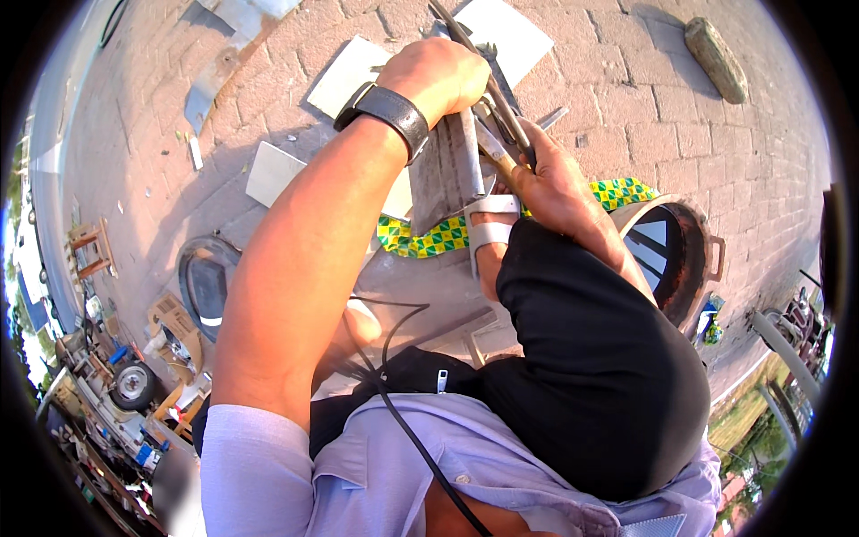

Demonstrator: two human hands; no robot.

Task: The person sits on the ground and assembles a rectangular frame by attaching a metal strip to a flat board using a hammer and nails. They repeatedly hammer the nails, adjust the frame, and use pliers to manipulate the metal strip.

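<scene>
My left hand (438, 76), with a black strap on its wrist, is closed in a fist at the upper end of a bent grey sheet-metal piece (446, 170). Its fingertips are hidden. My right hand (559, 183) wraps round the handles of a long metal hand tool (506, 109) that looks like tin snips. One dark bar of the tool runs up past my left hand; a paler handle lies under my right fingers. The tool crosses close beside the sheet metal, but where they meet is hidden by my left hand.
Pale flat boards (514, 40) lie beyond my hands. A green and yellow patterned cloth (429, 240) lies near my sandalled foot (490, 234). To the right stands a round rusty pot (689, 259); a stone-like block (716, 61) lies farther off. Scrap sheet metal (215, 85) lies far left.
</scene>
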